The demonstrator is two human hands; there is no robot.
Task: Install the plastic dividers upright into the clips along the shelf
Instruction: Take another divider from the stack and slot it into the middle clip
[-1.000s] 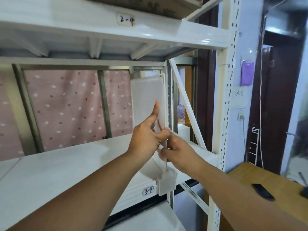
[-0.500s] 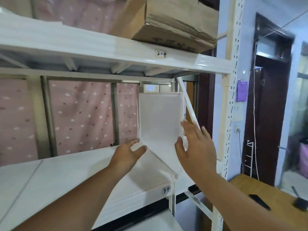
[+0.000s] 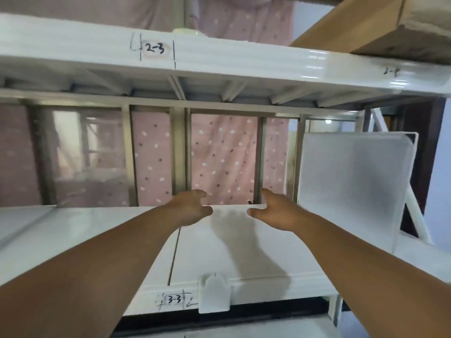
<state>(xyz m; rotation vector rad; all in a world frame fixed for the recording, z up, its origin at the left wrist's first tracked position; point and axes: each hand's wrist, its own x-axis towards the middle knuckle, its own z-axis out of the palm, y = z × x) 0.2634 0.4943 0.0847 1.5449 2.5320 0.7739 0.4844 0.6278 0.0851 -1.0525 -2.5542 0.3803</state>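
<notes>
A frosted white plastic divider (image 3: 351, 186) stands upright on the white shelf (image 3: 97, 230) at the far right. A white clip (image 3: 214, 295) sits on the shelf's front edge beside the label "3-3", with no divider in it. My left hand (image 3: 191, 208) and my right hand (image 3: 275, 211) both reach toward the back of the shelf above that clip. Their fingers are spread and they hold nothing. A gap of bare shelf lies between the two hands.
The upper shelf beam (image 3: 219, 57) labelled "2-3" runs overhead, with a cardboard box (image 3: 390, 25) on it at the right. A pink dotted curtain (image 3: 219, 162) hangs behind the metal back frame (image 3: 180, 154). A diagonal brace (image 3: 412, 211) stands behind the divider.
Both hands have let go of the right-hand divider and moved left to the 3-3 section. The view has swung left; the divider stays standing at the right.
</notes>
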